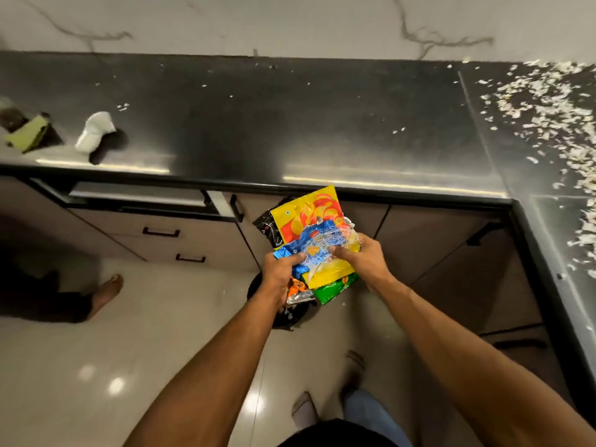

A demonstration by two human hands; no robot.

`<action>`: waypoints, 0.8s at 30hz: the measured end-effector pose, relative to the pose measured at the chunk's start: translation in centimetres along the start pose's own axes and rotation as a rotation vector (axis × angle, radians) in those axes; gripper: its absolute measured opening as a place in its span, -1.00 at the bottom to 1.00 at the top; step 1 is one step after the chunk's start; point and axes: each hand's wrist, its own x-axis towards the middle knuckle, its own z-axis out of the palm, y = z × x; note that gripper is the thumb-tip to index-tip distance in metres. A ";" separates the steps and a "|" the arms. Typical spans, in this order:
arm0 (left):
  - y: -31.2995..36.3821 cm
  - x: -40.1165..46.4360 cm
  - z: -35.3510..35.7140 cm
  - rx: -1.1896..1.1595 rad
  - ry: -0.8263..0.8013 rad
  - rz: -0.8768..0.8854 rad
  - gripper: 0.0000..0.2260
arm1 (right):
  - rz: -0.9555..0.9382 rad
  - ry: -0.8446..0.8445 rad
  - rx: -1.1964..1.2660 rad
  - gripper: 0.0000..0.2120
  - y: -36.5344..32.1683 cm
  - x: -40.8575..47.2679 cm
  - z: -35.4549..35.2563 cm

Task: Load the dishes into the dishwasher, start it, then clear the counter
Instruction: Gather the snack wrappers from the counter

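Both hands hold a bundle of empty snack wrappers, yellow, blue, green and orange, in front of the counter edge. My left hand grips the bundle's lower left side. My right hand grips its right side. Under the bundle stands a black bin, mostly hidden by my left arm and the wrappers. The dark counter runs across the top of the view. Below its left part is the dishwasher, its door shut or nearly shut.
A crumpled white paper and a green cloth lie on the counter's left. Many white scraps cover the right corner of the counter. Drawers sit below. Another person's foot rests on the floor at left.
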 end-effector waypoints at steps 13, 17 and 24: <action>-5.0 2.4 -8.7 -0.077 0.244 -0.114 -0.80 | 0.169 -0.146 -0.113 -0.63 7.4 3.1 7.9; -9.7 6.4 -10.7 -0.061 0.299 -0.179 -0.77 | 0.234 -0.159 -0.146 -0.76 13.3 6.1 9.7; -19.4 16.2 -14.5 -0.028 0.292 -0.280 -0.78 | 0.309 -0.113 -0.173 -0.74 23.8 12.7 12.2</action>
